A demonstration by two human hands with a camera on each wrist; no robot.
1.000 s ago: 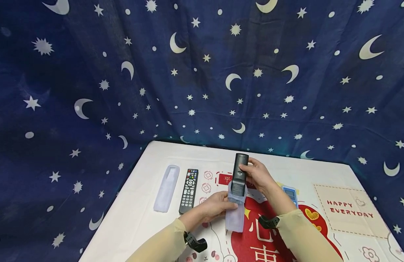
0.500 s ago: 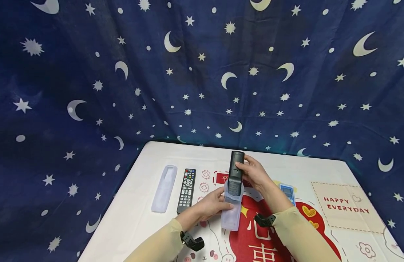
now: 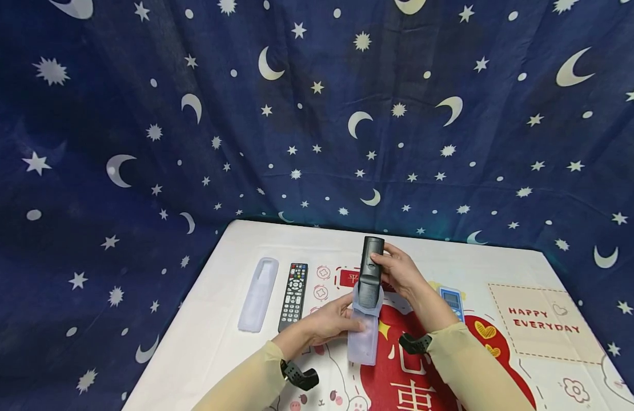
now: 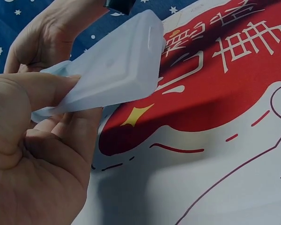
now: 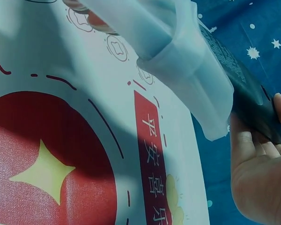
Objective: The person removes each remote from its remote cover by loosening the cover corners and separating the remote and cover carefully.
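My right hand (image 3: pixel 401 274) grips a black remote control (image 3: pixel 370 265) by its upper part, thumb on the back face. The remote's lower end sits inside the mouth of a translucent silicone cover (image 3: pixel 363 342). With thumb and fingers my left hand (image 3: pixel 329 321) pinches that cover below its mouth. In the left wrist view the cover's far end (image 4: pixel 126 65) sticks out past my left thumb. The right wrist view shows the cover's edge (image 5: pixel 192 65) folded back, with the dark remote (image 5: pixel 248 89) coming out of it into my right fingers.
Left on the table (image 3: pixel 224 274) lies a second translucent cover (image 3: pixel 258 295). Beside it is a black remote with coloured buttons (image 3: pixel 293 297), its near end close to my left wrist. A blue device with a small screen (image 3: pixel 452 302) lies beyond my right forearm. A starry curtain (image 3: pixel 317 114) hangs behind.
The view has shifted slightly. Both hands keep their hold, and the remote stays partly inside the cover with hardly any visible movement.
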